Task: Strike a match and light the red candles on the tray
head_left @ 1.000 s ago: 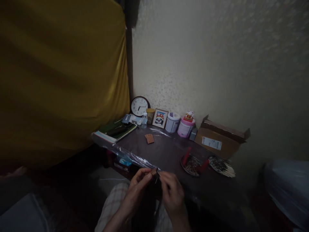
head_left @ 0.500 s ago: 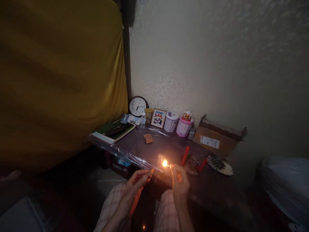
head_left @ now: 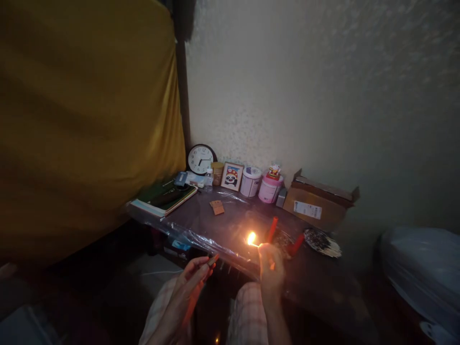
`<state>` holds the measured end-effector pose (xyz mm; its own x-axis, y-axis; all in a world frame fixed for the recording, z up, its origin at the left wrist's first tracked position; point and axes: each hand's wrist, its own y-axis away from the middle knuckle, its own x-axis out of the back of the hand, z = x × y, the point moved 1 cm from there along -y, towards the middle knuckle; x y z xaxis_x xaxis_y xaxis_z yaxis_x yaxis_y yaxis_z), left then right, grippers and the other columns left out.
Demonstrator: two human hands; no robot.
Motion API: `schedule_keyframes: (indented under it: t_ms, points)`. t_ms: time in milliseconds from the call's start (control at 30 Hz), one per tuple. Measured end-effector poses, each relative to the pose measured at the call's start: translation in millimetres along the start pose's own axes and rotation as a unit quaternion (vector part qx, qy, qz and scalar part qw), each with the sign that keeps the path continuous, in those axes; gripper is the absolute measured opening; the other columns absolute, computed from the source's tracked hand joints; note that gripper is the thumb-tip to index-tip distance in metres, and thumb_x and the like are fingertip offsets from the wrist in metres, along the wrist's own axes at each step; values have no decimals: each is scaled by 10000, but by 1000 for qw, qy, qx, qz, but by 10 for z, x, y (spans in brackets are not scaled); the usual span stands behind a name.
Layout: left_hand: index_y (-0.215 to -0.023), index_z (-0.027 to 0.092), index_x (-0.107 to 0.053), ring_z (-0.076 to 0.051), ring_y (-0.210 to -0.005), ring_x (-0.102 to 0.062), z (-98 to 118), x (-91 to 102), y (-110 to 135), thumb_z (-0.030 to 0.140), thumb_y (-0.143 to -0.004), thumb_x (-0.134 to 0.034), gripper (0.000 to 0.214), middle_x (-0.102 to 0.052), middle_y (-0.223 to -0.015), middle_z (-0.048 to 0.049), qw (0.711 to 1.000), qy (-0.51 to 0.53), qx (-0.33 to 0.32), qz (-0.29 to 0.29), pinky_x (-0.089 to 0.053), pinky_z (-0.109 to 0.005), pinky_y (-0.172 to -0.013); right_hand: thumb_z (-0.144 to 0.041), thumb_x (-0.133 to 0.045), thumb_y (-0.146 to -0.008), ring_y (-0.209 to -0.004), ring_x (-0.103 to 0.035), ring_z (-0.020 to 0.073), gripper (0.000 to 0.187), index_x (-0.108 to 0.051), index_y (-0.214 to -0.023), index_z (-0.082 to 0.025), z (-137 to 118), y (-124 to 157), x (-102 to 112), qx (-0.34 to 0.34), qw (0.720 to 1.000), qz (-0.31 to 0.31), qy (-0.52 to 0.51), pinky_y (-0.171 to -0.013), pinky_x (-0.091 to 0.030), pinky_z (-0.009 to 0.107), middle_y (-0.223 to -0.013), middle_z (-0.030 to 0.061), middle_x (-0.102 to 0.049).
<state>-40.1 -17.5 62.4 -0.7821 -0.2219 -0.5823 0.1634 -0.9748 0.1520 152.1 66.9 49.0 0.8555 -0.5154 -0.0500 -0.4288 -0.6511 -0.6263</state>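
We could read no writing. The white label (head_left: 306, 209) on the cardboard box (head_left: 323, 194) was too small and dim, and the clock (head_left: 199, 159) showed only faint dial marks. The framed picture (head_left: 232, 176) bore a cartoon face without legible words.

The right hand (head_left: 271, 270) pinched a burning match (head_left: 256, 245) between thumb and fingertips, over the near edge of the table (head_left: 230, 223). Its long axis ran from the fingertips up and to the left. The lit head pointed away from us, with the flame just beside the nearer of 2 red candles (head_left: 272, 229).

The left hand (head_left: 189, 285) was closed on a small brown box (head_left: 212, 260), held lower and well apart from the flame.
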Motion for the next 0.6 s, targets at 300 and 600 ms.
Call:
schedule_keyframes:
  t_ms: [300, 600]
  points:
    - [-911, 219, -663, -193, -911, -614, -29, 27, -8, 285, -738, -685, 186, -705, -896, -33, 999, 23, 17, -15, -453, -297, -835, -288, -610, -780, -782, -569, 166, 149, -644, -707, -163, 34, -104, 93, 9, 1000, 0, 17, -727, -490, 331, -798, 44, -602]
    - [-919, 211, -666, -201, -990, -610, -60, 67, -33, 305, -735, -692, 208, -719, -958, -45, 999, 4, 27, -18, -434, -283, -885, -284, -601, -804, -794, -568, 169, 147, -634, -723, -165, 73, -146, 154, 30, 999, -2, 37, -750, -472, 342, -812, 44, -592]
